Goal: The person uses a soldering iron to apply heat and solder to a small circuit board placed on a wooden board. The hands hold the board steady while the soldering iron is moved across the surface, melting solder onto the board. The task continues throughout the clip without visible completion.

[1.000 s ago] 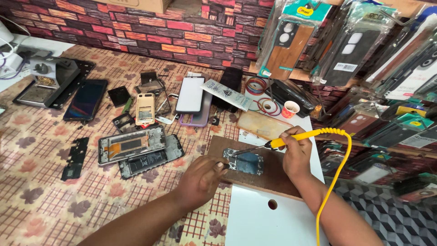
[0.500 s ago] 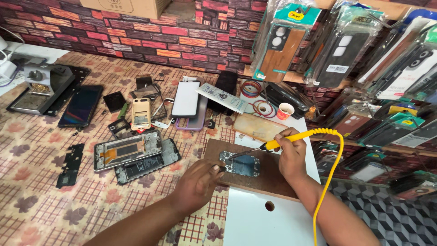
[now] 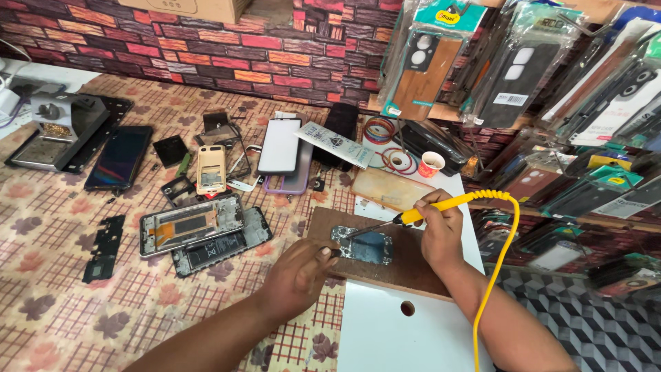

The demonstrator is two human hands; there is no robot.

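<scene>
My right hand [image 3: 439, 233] grips a yellow-handled soldering iron [image 3: 427, 212] with a coiled yellow cord [image 3: 501, 255]; its metal tip points left onto a small circuit board [image 3: 365, 245]. The board lies on a brown wooden block [image 3: 406, 272]. My left hand [image 3: 301, 274] rests at the block's left edge, with its fingertips pinched against the board's left end. Whether it holds a thin wire or tool I cannot tell.
Opened phones [image 3: 193, 224], a frame with battery [image 3: 220, 248], a dark phone [image 3: 118, 157], a white phone [image 3: 279, 145] and loose parts lie on the patterned cloth. A soldering station [image 3: 62, 127] stands far left. Tape rolls [image 3: 380, 131], a small cup [image 3: 431, 164] and hanging phone cases [image 3: 420, 62] sit right. A white board [image 3: 392, 331] lies near me.
The view has shifted slightly. Both hands stay at the circuit board, with the soldering iron tip still on it.
</scene>
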